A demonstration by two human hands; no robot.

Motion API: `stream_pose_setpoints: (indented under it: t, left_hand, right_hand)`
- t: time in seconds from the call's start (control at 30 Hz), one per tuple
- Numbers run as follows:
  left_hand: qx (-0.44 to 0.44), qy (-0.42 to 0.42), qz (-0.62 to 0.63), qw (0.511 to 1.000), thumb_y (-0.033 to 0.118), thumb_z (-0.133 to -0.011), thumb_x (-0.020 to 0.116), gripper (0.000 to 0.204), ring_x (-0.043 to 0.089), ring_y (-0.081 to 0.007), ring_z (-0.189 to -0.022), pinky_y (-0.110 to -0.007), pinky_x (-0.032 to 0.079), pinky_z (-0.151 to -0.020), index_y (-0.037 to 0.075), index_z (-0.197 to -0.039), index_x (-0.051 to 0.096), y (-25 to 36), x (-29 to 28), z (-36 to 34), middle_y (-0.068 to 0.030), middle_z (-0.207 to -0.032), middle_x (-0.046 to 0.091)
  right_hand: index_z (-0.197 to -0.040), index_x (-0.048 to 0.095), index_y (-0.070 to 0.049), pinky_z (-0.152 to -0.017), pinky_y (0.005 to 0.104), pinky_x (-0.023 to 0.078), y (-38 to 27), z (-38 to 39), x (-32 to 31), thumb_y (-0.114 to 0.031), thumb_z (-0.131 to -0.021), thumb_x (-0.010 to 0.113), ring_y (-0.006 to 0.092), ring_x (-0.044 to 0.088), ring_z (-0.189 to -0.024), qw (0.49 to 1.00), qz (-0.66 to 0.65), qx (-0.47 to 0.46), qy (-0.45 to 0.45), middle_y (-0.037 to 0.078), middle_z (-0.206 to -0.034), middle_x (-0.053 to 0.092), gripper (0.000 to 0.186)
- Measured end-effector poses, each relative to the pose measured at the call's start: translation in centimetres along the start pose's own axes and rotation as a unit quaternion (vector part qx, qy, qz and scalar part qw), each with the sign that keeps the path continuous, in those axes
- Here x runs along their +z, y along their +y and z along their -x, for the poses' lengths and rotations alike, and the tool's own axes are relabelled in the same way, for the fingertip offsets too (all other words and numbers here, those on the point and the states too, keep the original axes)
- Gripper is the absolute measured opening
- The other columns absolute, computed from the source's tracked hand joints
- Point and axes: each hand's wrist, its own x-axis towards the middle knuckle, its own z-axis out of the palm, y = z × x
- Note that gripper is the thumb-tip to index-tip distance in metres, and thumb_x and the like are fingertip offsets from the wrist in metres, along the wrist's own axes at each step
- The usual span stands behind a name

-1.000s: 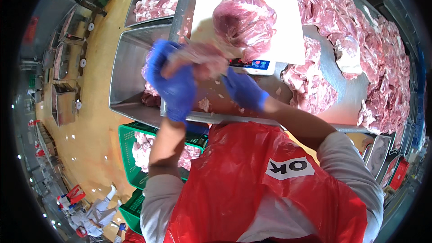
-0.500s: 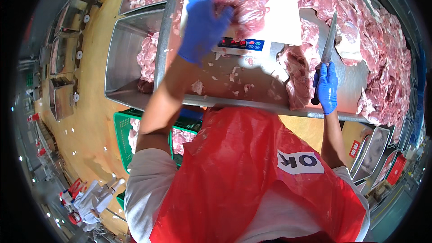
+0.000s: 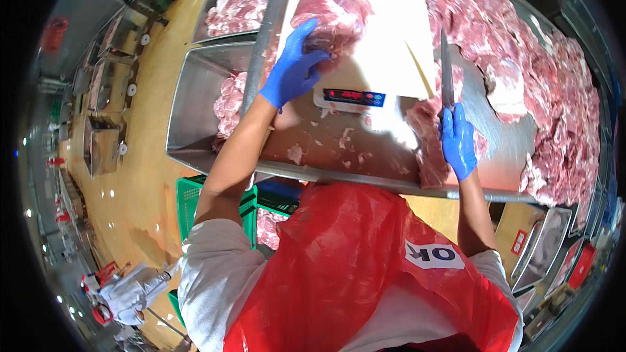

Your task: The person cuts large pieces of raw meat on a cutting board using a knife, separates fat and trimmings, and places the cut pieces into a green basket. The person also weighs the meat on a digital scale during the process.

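My left hand (image 3: 293, 68) in a blue glove grips the lower left side of a round lump of raw meat (image 3: 332, 16) on a white board (image 3: 385, 58). The board rests on a scale with a lit red display (image 3: 352, 96). My right hand (image 3: 458, 140), also gloved, holds a long knife (image 3: 447, 65) upright over the steel table at the board's right. Under that hand lies a loose slab of meat (image 3: 427, 140). A large spread of cut meat (image 3: 554, 111) covers the table's right side.
Steel bins with meat stand at left (image 3: 238, 0) (image 3: 195, 104). Green crates (image 3: 192, 199) sit under the table's front edge (image 3: 326, 173). Wheeled carts (image 3: 104, 137) stand across the yellow floor (image 3: 143, 208). A co-worker in white (image 3: 127, 293) is at the lower left.
A second meat piece, earlier in my left hand, is gone from it. That hand moved onto the lump on the board; my right hand moved to the right with the knife, now held upright.
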Motion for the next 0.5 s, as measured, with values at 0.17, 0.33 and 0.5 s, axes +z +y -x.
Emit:
stream_pose_setpoints:
  t: [0.17, 0.33, 0.5]
  left_hand:
    - [-0.31, 0.065, 0.142, 0.938, 0.011, -0.072, 0.074, 0.031, 0.061, -0.0329, -0.099, -0.042, 0.049, -0.083, 0.003, -0.1, 0.064, 0.1, -0.4, 3.6, -0.015, -0.11, 0.06]
    - [-0.273, 0.15, 0.073, 0.947, 0.009, -0.073, 0.071, 0.023, 0.061, -0.0266, -0.075, -0.037, 0.05, -0.068, 0.002, -0.092, 0.061, 1.6, 2.4, 4.1, -0.0111, -0.086, 0.058]
    - [-0.292, 0.242, 0.092, 0.92, 0.006, -0.073, 0.07, 0.018, 0.061, -0.0245, -0.072, -0.034, 0.051, -0.065, 0.003, -0.087, 0.059, 1.9, 4.0, 4.9, -0.0108, -0.085, 0.058]
  right_hand:
    - [-0.1, 0.054, -0.003, -0.06, 0.0432, 0.048, -4.7, -2.7, 2.9, -0.02, -0.099, 0.049, 0.0381, 0.063, -0.071, 0.987, 0.086, -0.117, -0.068, 0.02, -0.08, 0.062, 0.018]
    - [-0.101, 0.053, -0.003, -0.063, 0.0482, 0.048, -11.5, -8.1, 8.8, -0.021, -0.099, 0.047, 0.0415, 0.061, -0.073, 0.936, 0.158, -0.302, -0.082, 0.022, -0.08, 0.062, 0.02]
    - [-0.099, 0.047, -0.004, -0.063, 0.05, 0.049, -15.7, -10.1, 13.1, -0.021, -0.098, 0.046, 0.0409, 0.063, -0.07, 0.907, 0.237, -0.328, -0.119, 0.021, -0.075, 0.061, 0.017]
